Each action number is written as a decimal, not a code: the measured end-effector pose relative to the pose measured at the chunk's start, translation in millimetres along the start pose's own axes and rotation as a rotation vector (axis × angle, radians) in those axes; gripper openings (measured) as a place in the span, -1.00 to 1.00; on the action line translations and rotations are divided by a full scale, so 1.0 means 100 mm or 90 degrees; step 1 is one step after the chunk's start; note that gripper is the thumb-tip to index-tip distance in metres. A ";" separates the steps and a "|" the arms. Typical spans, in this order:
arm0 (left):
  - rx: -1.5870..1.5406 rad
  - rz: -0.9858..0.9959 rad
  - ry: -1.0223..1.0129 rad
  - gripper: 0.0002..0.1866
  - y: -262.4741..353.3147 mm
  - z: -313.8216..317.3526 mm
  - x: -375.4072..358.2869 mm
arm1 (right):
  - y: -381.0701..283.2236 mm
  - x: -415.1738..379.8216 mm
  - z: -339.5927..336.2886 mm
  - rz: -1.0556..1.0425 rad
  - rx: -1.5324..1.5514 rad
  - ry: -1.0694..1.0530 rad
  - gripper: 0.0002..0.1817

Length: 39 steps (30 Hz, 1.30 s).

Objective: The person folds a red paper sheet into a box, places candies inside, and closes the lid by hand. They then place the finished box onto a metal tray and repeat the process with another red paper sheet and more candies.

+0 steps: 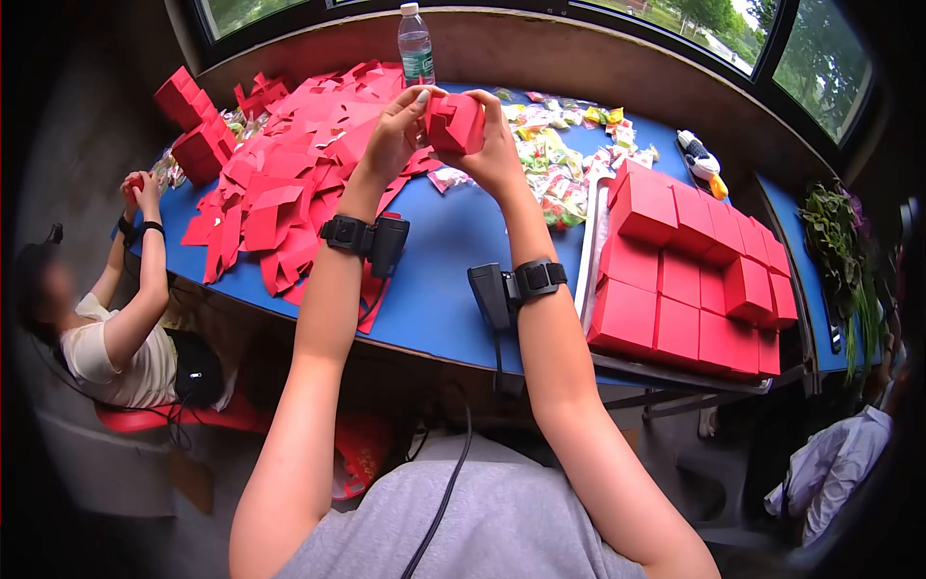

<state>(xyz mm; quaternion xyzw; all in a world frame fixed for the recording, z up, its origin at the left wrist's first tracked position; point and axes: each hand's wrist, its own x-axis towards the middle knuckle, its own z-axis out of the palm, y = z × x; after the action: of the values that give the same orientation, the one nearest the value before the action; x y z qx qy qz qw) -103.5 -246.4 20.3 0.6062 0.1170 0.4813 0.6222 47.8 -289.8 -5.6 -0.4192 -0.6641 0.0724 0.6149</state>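
While we hold our arms up over the blue table (439,289), everything sits relative to that table. On its right side lies the largest mass, a tray of closed red boxes (690,280); on its left side spreads a heap of flat red box blanks (289,164). Wrapped sweets (564,164) lie scattered at the far middle, and a water bottle (416,43) stands at the far edge. Above the table's middle, our left hand (394,135) and right hand (494,154) both close around a small red box (453,124), fingers curled tight on its sides, the left fingertips pressing its top flap. At the table's left edge a seated person's hands (137,188) pinch something small and red; we cannot make out what. Our right palm is hidden behind the box.
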 end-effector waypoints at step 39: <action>0.106 -0.031 -0.051 -0.56 -0.05 -0.13 0.03 | 0.07 -0.07 0.07 0.047 -0.015 0.012 -0.09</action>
<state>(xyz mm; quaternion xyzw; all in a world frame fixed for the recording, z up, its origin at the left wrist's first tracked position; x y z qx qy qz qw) -108.5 -234.9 14.2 0.6714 0.1463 0.4300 0.5856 43.8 -287.0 -17.1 -0.4513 -0.6433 0.0833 0.6128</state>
